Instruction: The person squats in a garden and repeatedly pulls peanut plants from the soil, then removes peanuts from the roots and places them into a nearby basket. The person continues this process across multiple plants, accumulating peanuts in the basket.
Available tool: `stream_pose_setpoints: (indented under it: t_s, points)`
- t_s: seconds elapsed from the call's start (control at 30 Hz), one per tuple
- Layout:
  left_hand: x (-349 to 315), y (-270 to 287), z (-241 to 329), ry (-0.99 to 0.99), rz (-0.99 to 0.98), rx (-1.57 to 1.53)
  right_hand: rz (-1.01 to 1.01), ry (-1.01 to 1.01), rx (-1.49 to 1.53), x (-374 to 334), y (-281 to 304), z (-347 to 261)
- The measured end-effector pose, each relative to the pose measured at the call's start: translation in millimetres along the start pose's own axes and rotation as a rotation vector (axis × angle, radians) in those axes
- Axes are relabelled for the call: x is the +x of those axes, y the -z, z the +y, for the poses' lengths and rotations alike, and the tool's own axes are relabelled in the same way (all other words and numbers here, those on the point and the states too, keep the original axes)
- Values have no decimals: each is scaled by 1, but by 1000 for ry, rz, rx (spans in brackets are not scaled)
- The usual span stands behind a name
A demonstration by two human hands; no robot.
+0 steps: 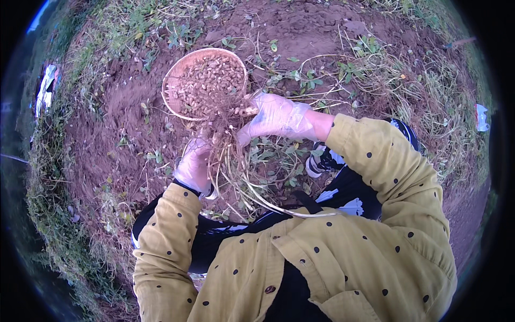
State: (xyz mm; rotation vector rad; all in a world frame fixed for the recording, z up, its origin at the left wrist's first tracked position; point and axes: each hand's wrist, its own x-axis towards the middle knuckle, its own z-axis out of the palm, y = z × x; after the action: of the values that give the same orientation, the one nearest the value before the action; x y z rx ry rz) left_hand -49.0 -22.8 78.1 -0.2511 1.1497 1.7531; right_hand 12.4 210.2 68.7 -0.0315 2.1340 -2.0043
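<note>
A round woven basket (pixel 167 95) holds a heap of peanuts (pixel 212 75) in their shells. Just on its near side is an uprooted peanut plant (pixel 221 145), its tangled roots toward the basket and its pale stems trailing back to my lap. My left hand (pixel 194 163), in a thin clear glove, is closed round the plant beneath the roots. From the right, my right hand (pixel 273 117), gloved likewise, is closed at the roots beside the basket rim. Some pods show at its fingertips; the roots partly hide the fingers of both hands.
Pulled peanut plants (pixel 386 86) lie heaped on the soil to the right. Loose leaves and stems are scattered round my shoe (pixel 314 165). Grass and weeds (pixel 59 214) run along the left side. A white-and-blue scrap (pixel 482 118) lies at the far right.
</note>
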Motion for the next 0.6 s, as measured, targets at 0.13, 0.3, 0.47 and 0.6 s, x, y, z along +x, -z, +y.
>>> stream_pose_setpoints:
  t_s: [0.13,0.3,0.47,0.6]
  points:
    - [10,2,8,-279,-225,163,93,-121,-160,-4,5,-13]
    - [2,-27,-8,-269,-104,561,52,-326,-278,-6,-1,-25]
    - [11,-5,-5,-253,24,294,-106,-252,-176,-4,0,-41]
    - [13,1,-6,-228,-4,221,-135,-279,-183,-4,11,-43]
